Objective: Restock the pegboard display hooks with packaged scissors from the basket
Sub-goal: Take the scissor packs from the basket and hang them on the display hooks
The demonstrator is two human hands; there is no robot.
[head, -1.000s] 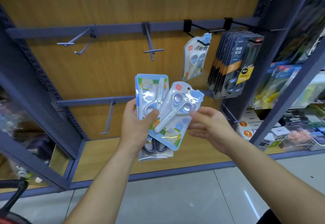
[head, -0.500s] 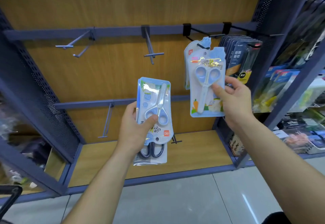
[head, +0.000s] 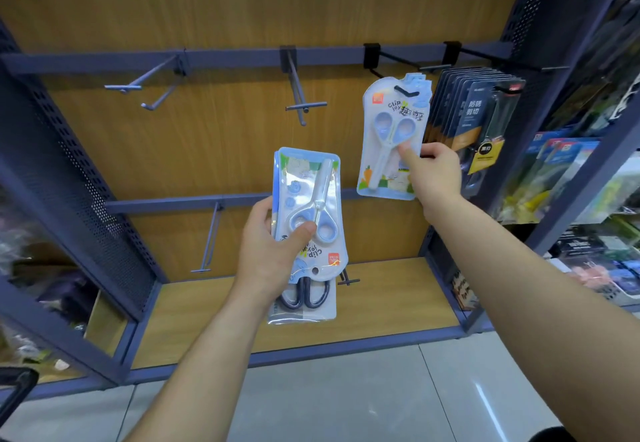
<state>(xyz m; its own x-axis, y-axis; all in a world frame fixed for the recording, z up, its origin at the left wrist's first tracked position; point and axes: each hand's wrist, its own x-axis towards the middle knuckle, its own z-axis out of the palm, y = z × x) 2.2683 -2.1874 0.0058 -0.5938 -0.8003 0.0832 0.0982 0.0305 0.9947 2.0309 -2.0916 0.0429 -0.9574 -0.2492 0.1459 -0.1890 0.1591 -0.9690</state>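
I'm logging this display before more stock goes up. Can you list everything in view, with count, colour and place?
pale blue pack of child scissors: one in front, at least one more behind, pale blue, on a black hook at upper right
stack of scissor packs: at least two, pale blue in front, black-handled pair behind, centre
dark scissor packs: several, black with orange, hanging far right
bare metal hooks: four, blue-grey, two upper, two lower
wood-grain back panel: one, brown, behind the hooks
metal shelf frame: one, blue-grey, around the panel
blurred goods: many, mixed colours, right shelves
left hand: one, grips the stack
right hand: one, fingers pinch the hanging pack
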